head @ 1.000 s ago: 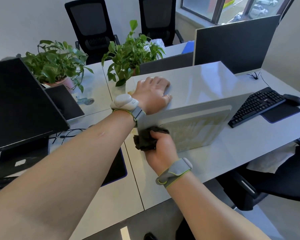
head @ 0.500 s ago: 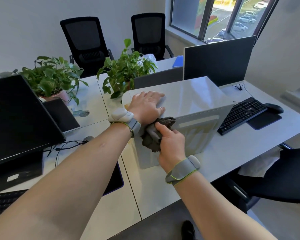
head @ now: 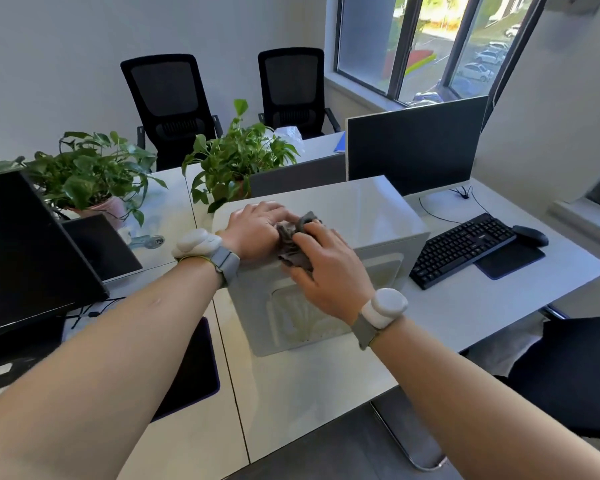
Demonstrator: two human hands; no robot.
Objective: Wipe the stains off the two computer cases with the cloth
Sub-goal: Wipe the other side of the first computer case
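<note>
Cloth, gripped in my right hand, has risen from the computer case side panel to its top edge; my left hand steadies the case, fingers touching the cloth.

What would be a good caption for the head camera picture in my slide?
Right hand wipes the top front edge of a white computer case with a grey cloth while the left hand rests on top.

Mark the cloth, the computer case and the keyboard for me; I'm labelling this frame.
cloth (head: 293, 242): head view, on the crumpled grey middle between the hands.
computer case (head: 368, 209): head view, on its bare top panel.
keyboard (head: 461, 247): head view, on the middle rows of keys.
</note>
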